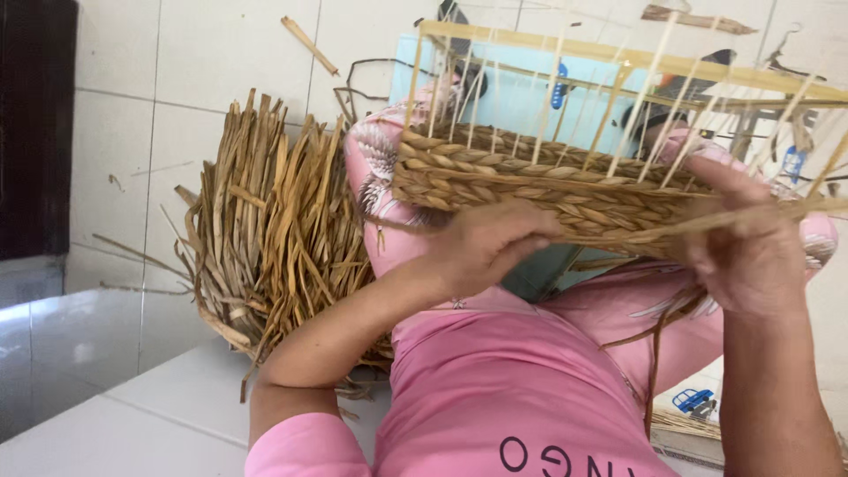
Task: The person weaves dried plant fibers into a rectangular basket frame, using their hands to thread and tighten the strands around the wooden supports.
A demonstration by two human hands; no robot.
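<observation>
Both my hands clamped the woven band [530, 190]: left hand [481, 247] beneath it, right hand [746, 252] at its end; loosening could unravel the top braid.

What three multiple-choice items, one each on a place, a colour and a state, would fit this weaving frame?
1. Where does the heap of dried leaves lie?
A. On the floor beside the person's left arm
B. On top of the woven piece
C. In a basket

2. What colour are the person's clothes?
A. Blue
B. Pink
C. White

3. How does the left hand meet the woven piece?
A. It grips its lower edge
B. It hovers well clear
C. It lies flat on the floor

Answers: 1 A, the heap sits on the tiles; 2 B, shirt and trousers are pink; 3 A, fingers curl on the braid.
</observation>
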